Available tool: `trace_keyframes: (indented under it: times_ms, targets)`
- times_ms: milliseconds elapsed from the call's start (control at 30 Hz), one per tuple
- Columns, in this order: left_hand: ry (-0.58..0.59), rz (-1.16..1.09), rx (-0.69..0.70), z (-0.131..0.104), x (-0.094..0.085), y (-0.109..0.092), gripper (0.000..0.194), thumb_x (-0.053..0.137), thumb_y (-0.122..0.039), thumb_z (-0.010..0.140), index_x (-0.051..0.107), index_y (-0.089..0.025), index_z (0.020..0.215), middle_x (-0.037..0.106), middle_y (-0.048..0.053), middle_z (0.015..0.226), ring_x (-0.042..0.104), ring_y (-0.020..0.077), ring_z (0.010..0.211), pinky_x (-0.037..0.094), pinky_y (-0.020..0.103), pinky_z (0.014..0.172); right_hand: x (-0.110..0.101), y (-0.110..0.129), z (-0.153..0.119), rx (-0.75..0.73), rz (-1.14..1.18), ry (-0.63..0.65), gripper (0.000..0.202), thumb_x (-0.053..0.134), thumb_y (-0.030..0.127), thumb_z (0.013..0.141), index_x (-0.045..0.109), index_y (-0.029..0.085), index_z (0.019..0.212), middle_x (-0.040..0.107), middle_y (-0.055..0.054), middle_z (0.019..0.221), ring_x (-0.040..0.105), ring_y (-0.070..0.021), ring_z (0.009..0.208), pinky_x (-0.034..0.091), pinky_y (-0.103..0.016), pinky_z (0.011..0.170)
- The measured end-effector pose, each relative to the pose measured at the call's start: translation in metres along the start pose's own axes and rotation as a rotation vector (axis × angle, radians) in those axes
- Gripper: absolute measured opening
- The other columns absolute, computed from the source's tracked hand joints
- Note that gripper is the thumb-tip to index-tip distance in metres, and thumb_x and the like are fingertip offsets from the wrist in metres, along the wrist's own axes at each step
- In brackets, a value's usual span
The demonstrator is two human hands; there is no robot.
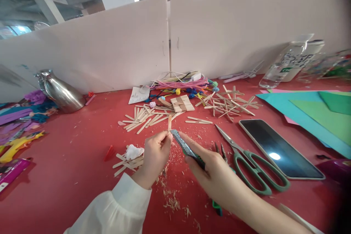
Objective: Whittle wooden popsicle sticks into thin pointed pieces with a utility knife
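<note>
Left hand (157, 155), arm from seven o'clock, pinches a wooden stick (169, 122) over mid-tabletop (82, 161), tip toward twelve. Right hand (214, 168), forearm from four o'clock, is wrapped around a utility knife (183, 144), blade end at the stick, aimed toward half past ten.

The worktop (90, 146) is red. Far left: a metal jug (64, 93). Far right: a clear bottle (285, 62). Between these: loose wooden sticks (143, 115). Right: coloured paper (309, 113), a phone (279, 148) and, beside it, scissors (239, 148). Near: scattered wood shavings (172, 202).
</note>
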State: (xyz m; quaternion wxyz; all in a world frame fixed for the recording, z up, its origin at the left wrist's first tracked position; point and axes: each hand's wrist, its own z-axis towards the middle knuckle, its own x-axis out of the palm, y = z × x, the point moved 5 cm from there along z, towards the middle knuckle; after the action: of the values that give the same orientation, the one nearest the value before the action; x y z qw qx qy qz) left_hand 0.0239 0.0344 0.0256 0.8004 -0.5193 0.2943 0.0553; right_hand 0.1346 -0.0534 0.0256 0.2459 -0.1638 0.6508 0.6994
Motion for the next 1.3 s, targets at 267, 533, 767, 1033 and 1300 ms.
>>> trace_keyframes:
  times_ms: [267,533,767,1033,1300]
  targets:
    - [0.001,-0.141,-0.081,0.001,0.006,0.006,0.028,0.045,-0.036,0.084,0.057,-0.017,0.066,0.061,-0.001,0.058,0.056,0.0128,0.056,0.04,0.02,0.055,0.006,-0.003,0.001,0.249,0.538,0.141,0.063,0.044,0.03,0.078,0.031,0.022,0.139,0.037,0.008,0.053,0.037,-0.0082,0.037,0.034,-0.02,0.032]
    - [0.046,-0.246,-0.123,0.003,0.009,0.012,0.028,0.049,-0.037,0.082,0.056,-0.016,0.065,0.062,0.002,0.061,0.06,0.0142,0.062,0.046,0.022,0.062,-0.002,-0.002,0.002,-0.008,0.019,-0.03,0.054,0.038,0.024,0.083,0.037,0.019,0.136,0.052,0.0,0.065,0.037,-0.0083,0.043,0.027,-0.019,0.035]
    - [0.064,-0.17,-0.085,0.0,0.01,0.014,0.029,0.047,-0.036,0.084,0.054,-0.016,0.064,0.062,0.001,0.061,0.06,0.0137,0.061,0.045,0.022,0.062,-0.002,0.002,0.001,-0.091,-0.083,-0.067,0.055,0.037,0.018,0.083,0.036,0.02,0.137,0.064,-0.004,0.079,0.057,-0.0129,0.061,0.039,-0.02,0.043]
    - [0.057,-0.267,-0.157,0.0,0.012,0.012,0.024,0.049,-0.031,0.082,0.055,-0.015,0.065,0.06,0.0,0.059,0.06,0.013,0.06,0.046,0.021,0.061,-0.002,0.004,0.001,-0.116,-0.085,-0.051,0.054,0.036,0.015,0.083,0.035,0.019,0.137,0.067,-0.007,0.095,0.059,-0.0126,0.066,0.049,-0.026,0.059]
    - [0.103,-0.382,-0.195,0.0,0.01,0.008,0.026,0.052,-0.033,0.08,0.053,-0.015,0.061,0.059,0.001,0.054,0.058,0.012,0.055,0.049,0.022,0.06,-0.004,0.007,0.0,-0.192,-0.158,-0.073,0.055,0.033,0.015,0.082,0.035,0.019,0.138,0.066,-0.01,0.103,0.061,-0.0136,0.064,0.05,-0.028,0.055]
